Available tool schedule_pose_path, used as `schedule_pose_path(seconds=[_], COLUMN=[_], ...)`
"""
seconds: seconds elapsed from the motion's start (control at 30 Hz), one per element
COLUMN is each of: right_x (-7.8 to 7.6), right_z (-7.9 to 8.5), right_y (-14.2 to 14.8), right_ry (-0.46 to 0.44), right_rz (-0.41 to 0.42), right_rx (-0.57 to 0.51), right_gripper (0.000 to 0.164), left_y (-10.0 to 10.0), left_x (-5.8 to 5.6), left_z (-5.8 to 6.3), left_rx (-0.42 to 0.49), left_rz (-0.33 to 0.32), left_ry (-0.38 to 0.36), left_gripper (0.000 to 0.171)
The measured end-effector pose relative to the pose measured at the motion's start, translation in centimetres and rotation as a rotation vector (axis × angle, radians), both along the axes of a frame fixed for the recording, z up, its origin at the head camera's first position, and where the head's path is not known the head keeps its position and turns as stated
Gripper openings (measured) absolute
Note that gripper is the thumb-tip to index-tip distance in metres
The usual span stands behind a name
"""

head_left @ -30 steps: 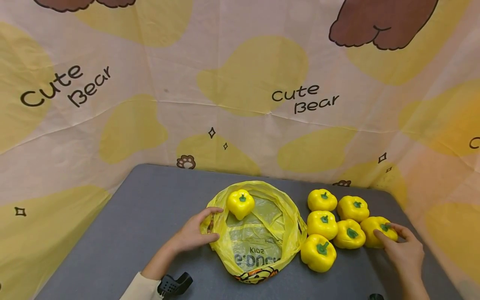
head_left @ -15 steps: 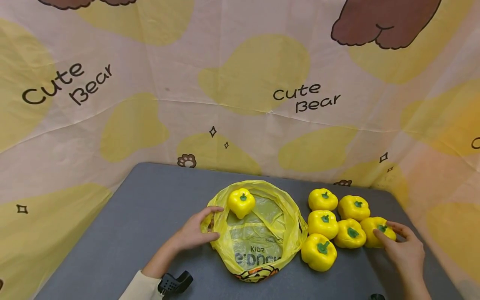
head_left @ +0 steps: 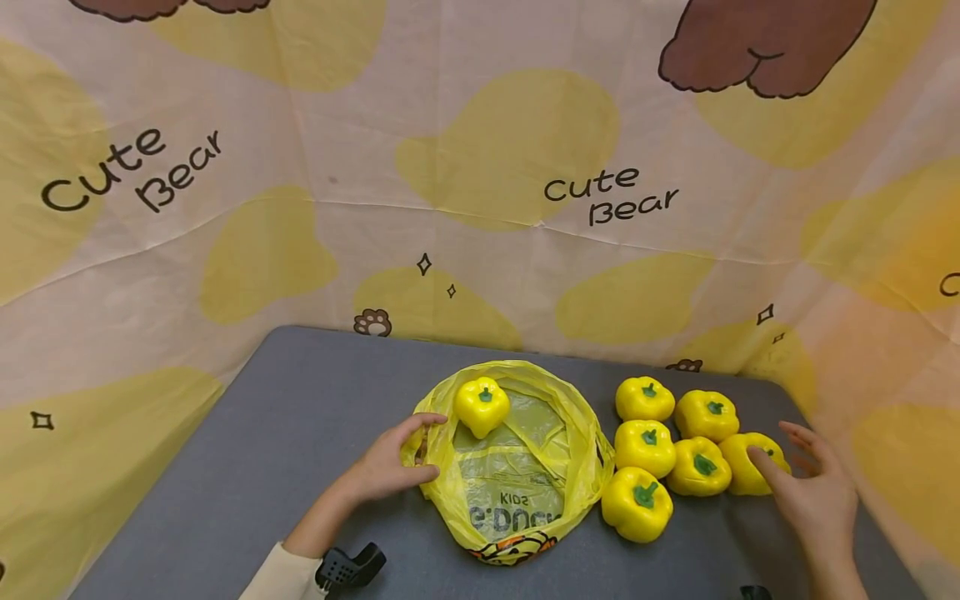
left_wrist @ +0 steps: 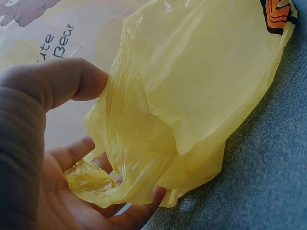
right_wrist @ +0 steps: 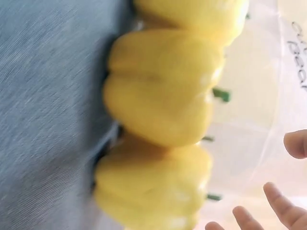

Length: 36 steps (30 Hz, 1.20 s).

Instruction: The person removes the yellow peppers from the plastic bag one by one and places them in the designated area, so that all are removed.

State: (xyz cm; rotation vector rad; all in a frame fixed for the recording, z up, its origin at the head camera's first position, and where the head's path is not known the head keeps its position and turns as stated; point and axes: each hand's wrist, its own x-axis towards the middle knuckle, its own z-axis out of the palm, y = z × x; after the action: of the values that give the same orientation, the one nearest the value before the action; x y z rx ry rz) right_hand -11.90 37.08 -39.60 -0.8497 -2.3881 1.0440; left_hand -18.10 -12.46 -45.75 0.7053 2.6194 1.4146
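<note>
A yellow plastic bag (head_left: 588, 500) lies with its mouth opened wide and turned up, one yellow bell pepper (head_left: 482, 408) inside it at the far left. At the bag's left rim, my left hand (head_left: 382, 462) holds the plastic. The left wrist view shows the thumb against the bag and folds of it running between the other fingers. My right hand (head_left: 821, 500) hovers with spread fingers beside the rightmost bell pepper (head_left: 742, 467), gripping nothing; its thumb overlaps that pepper in the head view. In the right wrist view its fingertips (right_wrist: 274, 195) appear apart from the peppers.
Several more yellow bell peppers (head_left: 645, 450) with green stems form a close cluster right of the bag. The grey tabletop (head_left: 322, 400) extends left of the bag. A printed cloth (head_left: 480, 167) hangs behind the table.
My right hand has let go of the rightmost pepper: its fingers have spread and moved slightly right, away from it. The left hand and the bag have not moved.
</note>
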Motion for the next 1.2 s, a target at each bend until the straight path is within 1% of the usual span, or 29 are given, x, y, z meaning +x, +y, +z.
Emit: schedule_pose_path(seconds=[0.03, 0.17, 0.23, 0.4, 0.5, 0.63, 0.77, 0.9, 1.13, 1.2], right_x=[0.0, 0.1, 0.2, 0.4, 0.5, 0.5, 0.6, 0.3, -0.2, -0.4], right_z=[0.2, 1.1, 1.6, 2.7, 3.2, 3.7, 4.1, 4.3, 4.6, 4.7], right_y=[-0.4, -1.8, -2.5, -4.4, -5.5, -7.4, -9.1, -10.3, -11.9, -12.4], right_ry=[0.017, 0.131, 0.164, 0.186, 0.216, 0.269, 0.296, 0.318, 0.322, 0.331], right_rz=[0.001, 0.03, 0.05, 0.103, 0.15, 0.247, 0.359, 0.433, 0.488, 0.515], right_rx=[0.002, 0.004, 0.0, -0.046, -0.063, -0.057, -0.071, -0.096, -0.147, -0.167], right_gripper=[0.059, 0.055, 0.054, 0.053, 0.052, 0.051, 0.051, 0.051, 0.05, 0.05], left_y=[0.0, 0.0, 0.0, 0.0, 0.1, 0.1, 0.1, 0.2, 0.1, 0.1], left_x=[0.0, 0.0, 0.0, 0.1, 0.1, 0.1, 0.2, 0.2, 0.1, 0.0], left_z=[0.0, 0.2, 0.2, 0.2, 0.3, 0.4, 0.6, 0.6, 0.4, 0.3], left_rx=[-0.001, 0.001, 0.002, 0.001, 0.002, 0.005, -0.002, -0.008, 0.007, 0.011], left_rz=[0.002, 0.003, 0.002, 0.0, -0.001, -0.002, 0.004, 0.003, -0.024, -0.029], left_ry=[-0.001, -0.006, -0.008, -0.012, -0.013, -0.017, -0.026, -0.026, -0.009, -0.003], left_gripper=[0.062, 0.062, 0.061, 0.061, 0.061, 0.061, 0.06, 0.06, 0.06, 0.061])
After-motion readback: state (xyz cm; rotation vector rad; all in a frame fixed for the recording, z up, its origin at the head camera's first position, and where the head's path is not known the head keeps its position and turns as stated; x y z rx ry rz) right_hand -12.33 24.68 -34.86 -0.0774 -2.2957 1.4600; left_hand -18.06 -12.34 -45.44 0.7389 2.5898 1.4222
